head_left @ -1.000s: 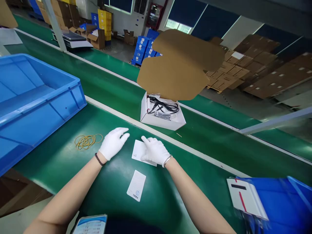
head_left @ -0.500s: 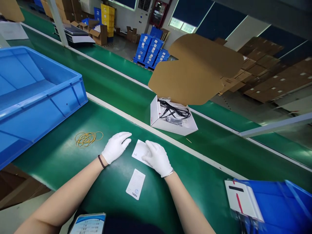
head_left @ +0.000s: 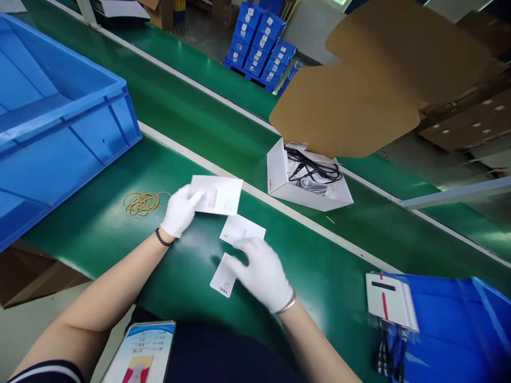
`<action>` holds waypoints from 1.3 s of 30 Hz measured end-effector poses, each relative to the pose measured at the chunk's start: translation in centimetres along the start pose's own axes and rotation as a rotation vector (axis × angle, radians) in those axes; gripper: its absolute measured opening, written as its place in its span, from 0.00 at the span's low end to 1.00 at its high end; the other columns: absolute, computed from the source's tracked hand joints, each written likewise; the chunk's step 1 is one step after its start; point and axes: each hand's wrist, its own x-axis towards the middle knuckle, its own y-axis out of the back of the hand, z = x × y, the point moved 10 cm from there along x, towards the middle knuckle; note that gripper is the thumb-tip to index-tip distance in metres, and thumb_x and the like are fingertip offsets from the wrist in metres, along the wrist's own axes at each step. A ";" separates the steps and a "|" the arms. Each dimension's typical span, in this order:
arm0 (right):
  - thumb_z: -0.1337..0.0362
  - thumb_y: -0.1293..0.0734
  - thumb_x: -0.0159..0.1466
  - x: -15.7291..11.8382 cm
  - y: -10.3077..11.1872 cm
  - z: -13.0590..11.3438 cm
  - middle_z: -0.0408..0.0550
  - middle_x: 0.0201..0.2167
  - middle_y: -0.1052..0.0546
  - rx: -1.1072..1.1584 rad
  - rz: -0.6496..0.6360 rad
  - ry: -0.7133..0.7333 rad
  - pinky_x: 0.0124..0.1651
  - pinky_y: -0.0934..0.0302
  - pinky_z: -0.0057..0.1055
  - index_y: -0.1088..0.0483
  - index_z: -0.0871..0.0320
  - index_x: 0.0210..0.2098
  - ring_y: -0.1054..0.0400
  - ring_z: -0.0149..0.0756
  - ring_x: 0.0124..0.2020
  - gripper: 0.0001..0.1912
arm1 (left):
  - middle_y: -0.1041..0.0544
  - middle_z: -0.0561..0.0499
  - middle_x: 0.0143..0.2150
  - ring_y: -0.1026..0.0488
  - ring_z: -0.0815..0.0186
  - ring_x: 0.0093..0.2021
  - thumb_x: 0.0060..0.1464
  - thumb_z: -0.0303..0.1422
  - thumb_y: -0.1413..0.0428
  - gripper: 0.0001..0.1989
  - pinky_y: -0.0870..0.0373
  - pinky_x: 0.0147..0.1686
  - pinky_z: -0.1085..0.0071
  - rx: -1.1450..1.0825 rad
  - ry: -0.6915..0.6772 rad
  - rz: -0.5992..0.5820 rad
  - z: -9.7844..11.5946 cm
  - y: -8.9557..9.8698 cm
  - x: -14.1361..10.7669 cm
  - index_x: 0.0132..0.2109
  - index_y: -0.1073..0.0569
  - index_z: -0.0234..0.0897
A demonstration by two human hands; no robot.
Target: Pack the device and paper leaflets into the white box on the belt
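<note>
Nearest, the small leaflet [head_left: 221, 280] lies flat on the green table [head_left: 191, 276]. The gloved right hand [head_left: 264, 271] is over its upper edge, thumb and fingers parted in a loose curve with nothing visibly gripped; whether the thumb touches paper I cannot tell. Catching one edge should probably work better than pinching the flat face (gloves slip on thin paper). Just beyond, by the fingers, lies the middle leaflet [head_left: 236, 226]. The gloved left hand [head_left: 179, 214] is closed on the white booklet [head_left: 220, 194] by its left end, thumb on top; a light, level hold would spare it creases. Farther off, the open box [head_left: 308, 198] holds black cable [head_left: 317, 170].
</note>
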 end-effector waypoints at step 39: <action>0.63 0.20 0.39 -3.6 -5.7 1.5 0.55 0.50 0.31 0.070 -0.276 -0.231 0.49 0.36 0.45 0.37 0.56 0.52 0.35 0.52 0.48 0.42 | 0.25 0.52 0.30 0.29 0.64 0.34 0.57 0.40 0.50 0.13 0.33 0.35 0.71 0.217 -0.165 -0.679 1.9 -7.0 -4.2 0.31 0.28 0.37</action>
